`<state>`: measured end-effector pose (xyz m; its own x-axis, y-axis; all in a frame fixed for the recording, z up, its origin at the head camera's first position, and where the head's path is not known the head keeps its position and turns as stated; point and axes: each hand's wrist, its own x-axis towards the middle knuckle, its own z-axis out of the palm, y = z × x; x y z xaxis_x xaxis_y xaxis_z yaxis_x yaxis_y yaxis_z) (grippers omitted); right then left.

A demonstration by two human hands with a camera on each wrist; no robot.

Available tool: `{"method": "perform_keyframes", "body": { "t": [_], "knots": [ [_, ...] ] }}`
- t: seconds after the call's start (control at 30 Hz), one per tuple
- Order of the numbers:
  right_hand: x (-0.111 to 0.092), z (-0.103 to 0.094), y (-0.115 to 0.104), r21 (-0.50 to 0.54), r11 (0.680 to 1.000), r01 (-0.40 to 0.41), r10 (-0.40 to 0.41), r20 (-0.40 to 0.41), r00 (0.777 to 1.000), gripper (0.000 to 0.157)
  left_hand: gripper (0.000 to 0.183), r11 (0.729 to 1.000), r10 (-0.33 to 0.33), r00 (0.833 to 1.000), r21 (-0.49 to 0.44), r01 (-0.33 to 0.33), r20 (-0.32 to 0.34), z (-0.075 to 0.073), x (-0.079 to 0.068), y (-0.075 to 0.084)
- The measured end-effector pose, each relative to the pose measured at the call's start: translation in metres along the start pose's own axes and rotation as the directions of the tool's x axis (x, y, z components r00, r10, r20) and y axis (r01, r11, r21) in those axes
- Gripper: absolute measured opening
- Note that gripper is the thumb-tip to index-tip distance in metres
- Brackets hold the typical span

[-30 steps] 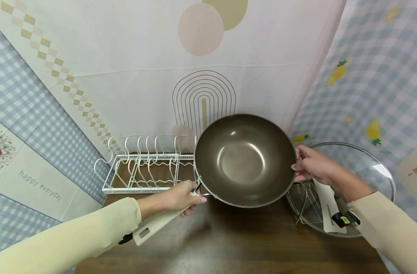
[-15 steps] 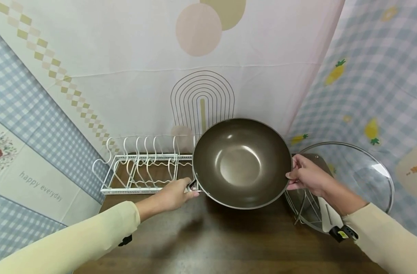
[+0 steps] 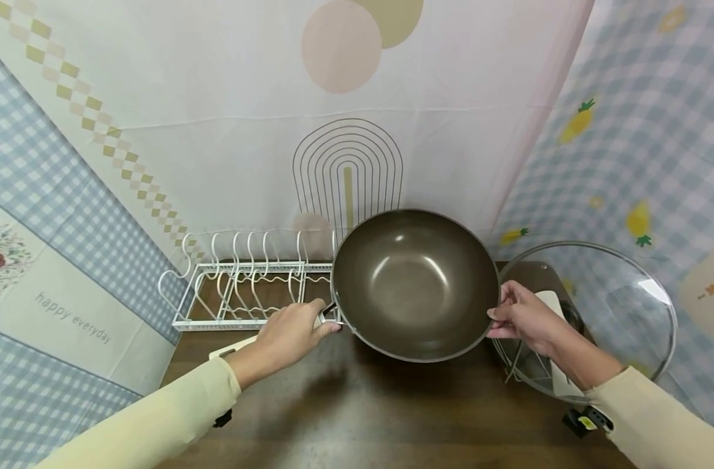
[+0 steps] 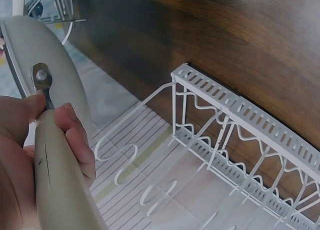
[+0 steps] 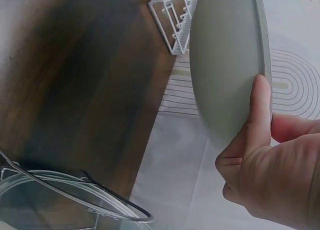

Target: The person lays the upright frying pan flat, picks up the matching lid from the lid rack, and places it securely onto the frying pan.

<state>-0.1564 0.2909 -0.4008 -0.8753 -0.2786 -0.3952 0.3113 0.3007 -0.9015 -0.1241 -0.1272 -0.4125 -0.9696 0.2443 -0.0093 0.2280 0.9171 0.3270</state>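
Observation:
A wok (image 3: 412, 280) with a brown inside and pale outside hangs over the table, its inside facing the head camera. My left hand (image 3: 292, 332) grips its cream handle (image 4: 62, 175) close to the metal joint, thumb along the top. On the opposite side, my right hand (image 3: 527, 319) pinches the rim. The right wrist view shows a finger lying along the pale outer wall (image 5: 225, 65) and the thumb on the inner side. Much of the handle is hidden behind my left hand and wrist in the head view.
A white wire rack (image 3: 234, 324) with upright loops stands at the back left, close beside the wok. At the right, a large glass lid (image 3: 623, 299) leans upright near a wire stand (image 3: 518, 358), partly behind my right arm. Fabric hangs behind the wooden table (image 3: 333, 417).
The wok has come down a little, and my right hand has lowered with its rim. The handle's end has swung up behind my left wrist. Both hands keep their hold.

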Motion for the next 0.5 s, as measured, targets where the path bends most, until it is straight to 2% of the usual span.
{"method": "perform_keyframes", "body": {
  "t": [0.27,0.5],
  "knots": [
    [-0.004,0.002,0.013,0.02,1.0,0.01,-0.009,-0.013,1.0,0.021,0.045,0.998,0.051,0.997,0.032,-0.049,-0.06,0.008,-0.002,-0.002],
    [-0.004,0.005,0.027,0.072,0.997,0.007,-0.007,-0.002,1.0,0.022,0.052,0.997,0.053,0.997,0.061,-0.05,-0.059,0.018,-0.002,-0.005]
  ]
}}
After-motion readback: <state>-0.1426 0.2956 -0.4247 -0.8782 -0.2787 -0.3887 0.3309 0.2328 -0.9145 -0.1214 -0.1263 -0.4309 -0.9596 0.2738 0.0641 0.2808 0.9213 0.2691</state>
